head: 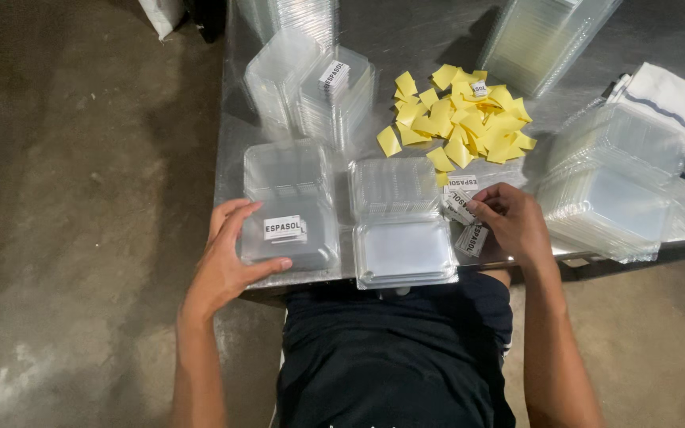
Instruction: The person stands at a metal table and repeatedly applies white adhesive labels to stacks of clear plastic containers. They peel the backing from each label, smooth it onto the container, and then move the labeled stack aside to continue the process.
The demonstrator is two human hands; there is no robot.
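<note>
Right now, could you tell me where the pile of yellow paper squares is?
In the head view, the yellow squares lie on the metal table, right of centre, beyond the open clear container and above the right hand.

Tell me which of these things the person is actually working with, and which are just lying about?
In use:
left hand on the labelled clear container
right hand on the white labels
open clear container

Lying about:
yellow paper squares
container stacks
folded cloth
</note>
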